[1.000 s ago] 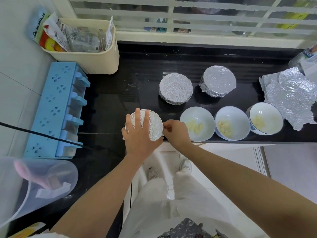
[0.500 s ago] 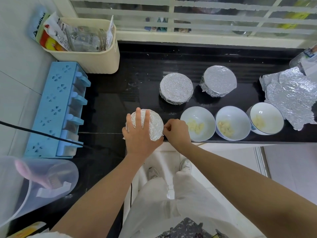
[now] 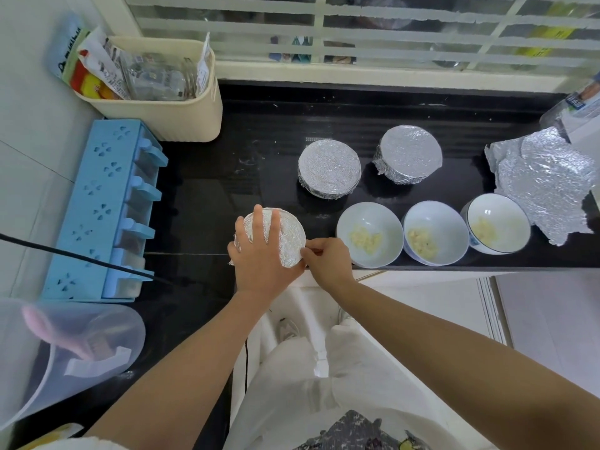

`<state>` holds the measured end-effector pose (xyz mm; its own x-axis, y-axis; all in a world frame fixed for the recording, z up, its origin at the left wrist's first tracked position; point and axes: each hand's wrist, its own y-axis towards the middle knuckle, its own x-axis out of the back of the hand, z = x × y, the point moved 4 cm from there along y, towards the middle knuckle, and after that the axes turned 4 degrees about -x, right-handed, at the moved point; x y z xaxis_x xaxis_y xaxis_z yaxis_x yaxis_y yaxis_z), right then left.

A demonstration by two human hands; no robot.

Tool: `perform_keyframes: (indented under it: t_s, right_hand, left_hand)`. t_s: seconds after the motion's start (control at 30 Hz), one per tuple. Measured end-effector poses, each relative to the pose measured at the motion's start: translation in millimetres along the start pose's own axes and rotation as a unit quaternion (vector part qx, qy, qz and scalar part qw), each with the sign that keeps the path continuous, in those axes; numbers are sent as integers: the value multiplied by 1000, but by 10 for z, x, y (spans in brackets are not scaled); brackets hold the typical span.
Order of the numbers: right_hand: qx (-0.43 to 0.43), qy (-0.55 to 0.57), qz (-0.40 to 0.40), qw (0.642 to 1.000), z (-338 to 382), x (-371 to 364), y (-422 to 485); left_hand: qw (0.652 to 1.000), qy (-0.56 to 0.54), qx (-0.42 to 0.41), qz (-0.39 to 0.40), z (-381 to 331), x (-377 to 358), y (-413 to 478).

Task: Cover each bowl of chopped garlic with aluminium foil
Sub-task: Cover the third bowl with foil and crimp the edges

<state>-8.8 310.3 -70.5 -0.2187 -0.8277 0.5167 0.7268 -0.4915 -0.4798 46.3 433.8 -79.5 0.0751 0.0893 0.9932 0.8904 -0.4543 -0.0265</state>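
Note:
A foil-covered bowl (image 3: 290,237) stands at the front edge of the black counter (image 3: 211,190). My left hand (image 3: 259,254) lies flat on its foil top, fingers spread. My right hand (image 3: 328,258) pinches the foil at the bowl's right rim. Two more foil-covered bowls (image 3: 329,168) (image 3: 409,157) stand behind. Three uncovered white bowls (image 3: 368,233) (image 3: 435,232) (image 3: 498,222) with chopped garlic line the front edge to the right. Loose foil sheets (image 3: 545,186) lie at the far right.
A blue compartment rack (image 3: 100,216) lies at the left, with a cream bin (image 3: 172,108) of packets behind it. A clear plastic jug (image 3: 65,349) sits at the lower left. A black cable (image 3: 74,256) crosses the rack. A bottle (image 3: 578,108) stands at the right edge.
My right hand's fingers have shifted slightly along the bowl's right rim, working the foil. My left hand stays pressed on top.

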Motion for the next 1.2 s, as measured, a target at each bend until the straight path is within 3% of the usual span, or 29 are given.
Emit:
perform_keyframes:
  t_s: [0.3,0.53,0.83,0.97,1.2]
  right_hand:
    - [15,-87,25,996,267,59,272]
    - [23,-75,38,996,244,23,351]
    - [2,-4,7,1000,174,44,276]
    - [-6,36,43,998,139,66,226]
    - [67,15,88,994,155,68,77]
  left_hand:
    - [992,-61,112,9,0,102,-32]
    - [998,-41,32,23,56,-5,-24]
    - [999,-14,31,-5,42,4,-18]
    - [1000,-5,30,-4,40,12,-16]
    - [1000,-2,28,1,60,-4,-17]
